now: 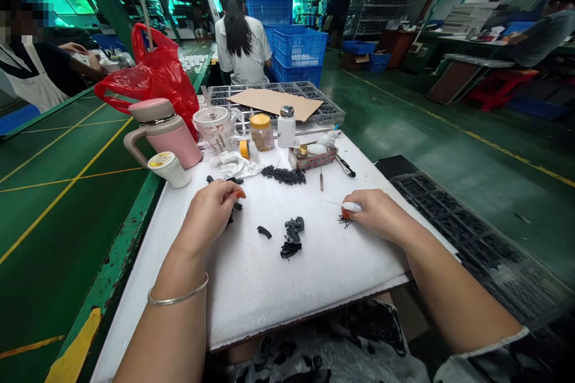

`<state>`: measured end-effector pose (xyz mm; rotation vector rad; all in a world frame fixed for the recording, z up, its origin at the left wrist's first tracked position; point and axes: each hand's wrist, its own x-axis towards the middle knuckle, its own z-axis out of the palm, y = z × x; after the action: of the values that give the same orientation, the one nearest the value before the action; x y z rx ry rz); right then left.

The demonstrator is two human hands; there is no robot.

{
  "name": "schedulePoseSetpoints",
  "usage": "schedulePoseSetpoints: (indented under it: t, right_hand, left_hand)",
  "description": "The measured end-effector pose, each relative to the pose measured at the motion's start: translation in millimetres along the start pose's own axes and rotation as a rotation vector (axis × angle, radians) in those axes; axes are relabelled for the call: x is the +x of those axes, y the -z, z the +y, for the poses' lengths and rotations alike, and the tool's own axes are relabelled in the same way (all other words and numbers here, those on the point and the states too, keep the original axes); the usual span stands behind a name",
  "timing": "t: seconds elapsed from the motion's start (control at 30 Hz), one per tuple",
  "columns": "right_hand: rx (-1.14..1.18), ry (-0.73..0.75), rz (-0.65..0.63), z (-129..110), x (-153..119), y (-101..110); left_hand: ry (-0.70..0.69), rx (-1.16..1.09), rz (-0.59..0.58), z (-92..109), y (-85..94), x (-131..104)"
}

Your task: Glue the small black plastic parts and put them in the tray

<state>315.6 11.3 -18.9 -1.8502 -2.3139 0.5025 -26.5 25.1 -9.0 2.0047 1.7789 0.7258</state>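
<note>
While both hands rest on the white foam pad (278,287), small black parts (291,239) lie btwn them, w/in easy reach.
Left hand (211,212) curled on a black piece (234,206); right hand (380,212) pinches a white tool (351,207) at wire bits (344,221); hands apart.

White pad (269,287) carries black parts (291,239), pink jug (164,131).

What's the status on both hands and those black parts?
Left hand fingers curled on a small black part. Right hand on a cluster of thin black pins. Loose black pieces lie between on the white pad.
</note>
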Motion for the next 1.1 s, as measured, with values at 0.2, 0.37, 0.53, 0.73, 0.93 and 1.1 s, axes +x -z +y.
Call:
schedulePoseSetpoints:
  t: [0.2,0.37,0.53,0.73,0.93,1.1]
  right_hand:
    - [0.014,-0.016,0.065,-3.9,-2.5,7.1]
    - [-0.019,-0.016,0.069,-4.4,-0.8,7.2]
    - [-0.04,0.01,-0.011,-0.3,-0.6,3.2]
    - [0.024,0.043,0.031,-6.3,-6.8,5.7]
    - [0.155,-0.023,0.131,-8.3,-8.3,1.6]
    - [0.119,-0.054,0.21,-5.8,-5.8,-4.4]
  left_hand:
    - [-0.149,-0.031,-0.341,10.3,-2.6,-6.4]
    - [-0.224,0.045,-0.459,16.4,-14.2,-10.3]
    - [-0.213,0.071,-0.442,14.7,-16.3,-8.5]
    - [-0.167,-0.139,-0.296,18.5,-10.7,-5.7]
    - [-0.057,-0.644,-0.263,26.5,-7.6,-8.5]
    - [-0.03,-0.898,-0.292,27.1,-8.5,-6.2]
